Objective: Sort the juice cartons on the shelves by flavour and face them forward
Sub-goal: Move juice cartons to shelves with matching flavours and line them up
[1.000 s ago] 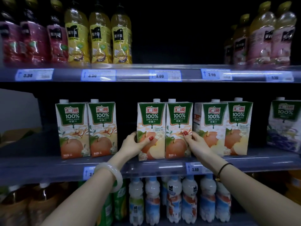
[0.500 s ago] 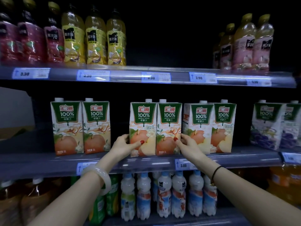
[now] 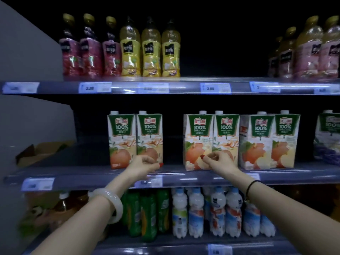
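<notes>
1. Six juice cartons are seen upright at the front of the middle shelf (image 3: 82, 174), set in three pairs — a left pair (image 3: 135, 140), a middle pair (image 3: 211, 137) and a right pair (image 3: 269, 140) — with a purple-printed carton (image 3: 327, 137) standing apart at the right edge of the view.
2. The green "100%" panels are all turned forward, though the right pair's left carton is angled a little and its white side panel is shown. The facing is judged nearly done.
3. The sorting is judged unfinished: in the middle pair a sliced-fruit print is set beside a swirl print matching the left pair, so one carton appears to be left to move.
4. The left hand (image 3: 145, 163) is held low before the left pair, fingers loosely curled and nothing gripped. The right hand (image 3: 218, 161) is held before the foot of the middle pair, fingers likewise curled and nothing held; whether it touches a carton cannot be told.
5. Open room is offered by the dark gap between the left and middle pairs, and by bare shelf left of the left pair, as far as a cardboard box (image 3: 40, 153) near the grey side panel (image 3: 27, 52).
6. Movement is bounded in front by the shelf's lip with its price tags, and overhead by the upper shelf (image 3: 184, 88), close over the carton caps. Bottles are ranked on it (image 3: 119, 50) and on the level below (image 3: 202, 214).
</notes>
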Available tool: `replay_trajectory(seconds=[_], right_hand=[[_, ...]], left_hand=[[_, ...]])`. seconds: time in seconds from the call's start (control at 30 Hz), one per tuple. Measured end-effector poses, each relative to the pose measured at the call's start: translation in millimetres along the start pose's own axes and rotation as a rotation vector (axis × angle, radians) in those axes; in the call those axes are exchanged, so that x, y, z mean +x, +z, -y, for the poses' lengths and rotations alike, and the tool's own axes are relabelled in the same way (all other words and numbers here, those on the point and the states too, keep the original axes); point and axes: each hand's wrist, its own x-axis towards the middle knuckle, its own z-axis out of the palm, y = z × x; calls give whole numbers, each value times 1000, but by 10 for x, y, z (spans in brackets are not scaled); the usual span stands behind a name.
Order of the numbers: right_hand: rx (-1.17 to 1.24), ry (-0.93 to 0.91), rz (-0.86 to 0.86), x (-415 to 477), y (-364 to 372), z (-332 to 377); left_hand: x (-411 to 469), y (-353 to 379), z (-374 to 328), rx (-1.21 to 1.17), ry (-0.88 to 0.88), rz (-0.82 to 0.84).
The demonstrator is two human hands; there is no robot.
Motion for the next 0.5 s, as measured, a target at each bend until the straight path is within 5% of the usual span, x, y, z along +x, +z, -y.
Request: replay_trajectory(seconds=[0.5], right_hand=[[102, -76, -38, -73, 1108, 663]], left_hand=[[122, -1117, 539, 26, 47, -181]])
